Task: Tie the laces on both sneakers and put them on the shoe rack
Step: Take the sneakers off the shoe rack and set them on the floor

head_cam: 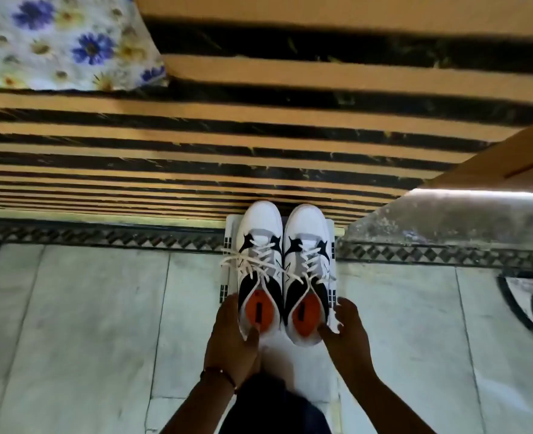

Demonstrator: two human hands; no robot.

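Both sneakers sit side by side on a white rack [229, 277] – left hand [232, 332] gripping the left sneaker [260, 264], right hand [346, 330] the right sneaker [306, 264] – so square the heels before releasing.

2 white/black sneakers [285, 264], orange insoles, side by side, laces loose.
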